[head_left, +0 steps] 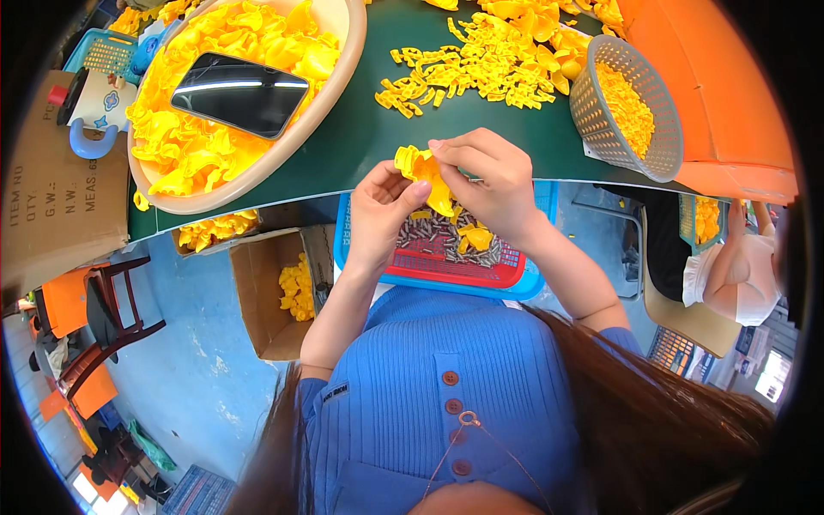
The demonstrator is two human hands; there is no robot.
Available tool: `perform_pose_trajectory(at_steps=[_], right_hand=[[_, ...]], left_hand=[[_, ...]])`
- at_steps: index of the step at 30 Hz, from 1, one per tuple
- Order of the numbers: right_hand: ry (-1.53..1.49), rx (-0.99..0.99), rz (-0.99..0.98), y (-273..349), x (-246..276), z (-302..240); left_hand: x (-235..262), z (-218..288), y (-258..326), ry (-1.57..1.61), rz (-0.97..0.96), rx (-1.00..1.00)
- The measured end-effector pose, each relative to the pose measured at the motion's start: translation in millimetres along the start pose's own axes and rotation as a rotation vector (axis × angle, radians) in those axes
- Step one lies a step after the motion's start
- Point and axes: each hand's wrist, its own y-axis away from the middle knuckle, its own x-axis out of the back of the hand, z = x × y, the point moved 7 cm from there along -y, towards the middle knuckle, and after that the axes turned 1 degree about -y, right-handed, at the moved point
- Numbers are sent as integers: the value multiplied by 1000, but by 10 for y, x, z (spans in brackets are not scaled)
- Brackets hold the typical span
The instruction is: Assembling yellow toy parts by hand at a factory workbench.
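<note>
My left hand (pixel 380 209) and my right hand (pixel 486 178) both grip one yellow plastic piece (pixel 427 174), held over the near edge of the dark green table (pixel 360 129). Just under my hands lies a red tray (pixel 468 266) inside a blue basket (pixel 530 279), holding several small grey parts and a few yellow pieces (pixel 475 238). A heap of small yellow parts (pixel 481 64) is spread over the table beyond my hands.
A beige basin (pixel 336 81) at the left is full of yellow pieces with a black phone (pixel 239 93) on top. A grey mesh basket (pixel 627 107) of yellow bits stands at the right by an orange bin (pixel 730 103). Cardboard boxes (pixel 275 292) sit below the table. Another person (pixel 730 266) sits at the right.
</note>
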Motion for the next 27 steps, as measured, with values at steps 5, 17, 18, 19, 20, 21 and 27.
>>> perform_pose_trajectory(at_steps=[5, 17, 18, 19, 20, 21, 27], right_hand=[[-58, -59, -57, 11, 11, 77], [-829, -770, -156, 240, -204, 559], [-829, -771, -155, 250, -216, 551], [-805, -773, -107, 263, -200, 561], [-780, -775, -58, 271, -177, 573], [-779, -775, -56, 272, -179, 565], [-696, -738, 49, 237, -94, 539]], left_hand=[[44, 11, -5, -63, 1, -11], [15, 54, -55, -139, -41, -49], [10, 83, -54, -141, -3, -93], [12, 112, -48, -142, 36, -137], [-7, 106, -49, -143, 34, -136], [-16, 138, -41, -161, 48, -188], [-116, 157, -5, -268, -60, -254]])
